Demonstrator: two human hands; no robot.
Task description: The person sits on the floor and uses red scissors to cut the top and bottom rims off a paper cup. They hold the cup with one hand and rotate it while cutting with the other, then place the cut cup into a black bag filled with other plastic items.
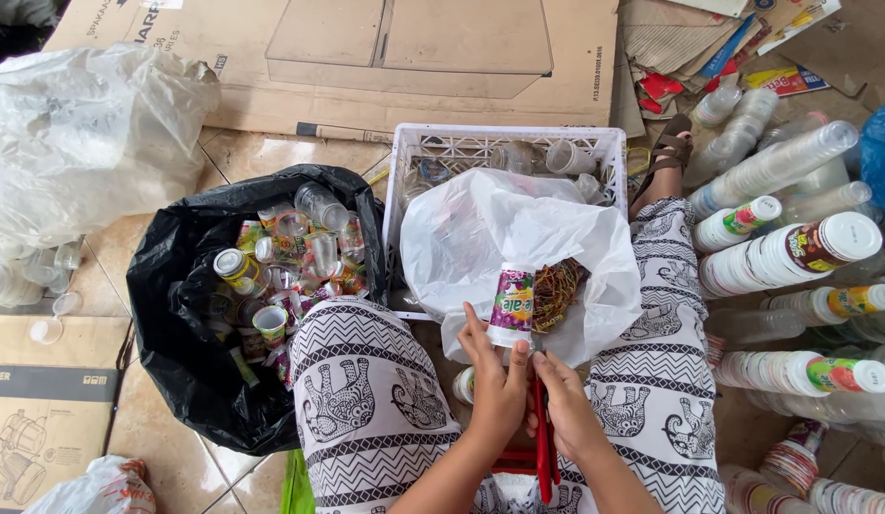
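Low in the centre of the frame, the left hand (495, 376) pinches the bottom of a small printed plastic cup (512, 305), fingers curled around its base. The cup stands upright, its long axis running straight up the frame from the hands. The right hand (566, 405), just beside and slightly lower, grips a red tool (542, 447), possibly scissors; the blades are hidden. Behind the cup lies a white plastic bag (481, 228) over a white crate (404, 162). A black bag (176, 305) of cups sits left.
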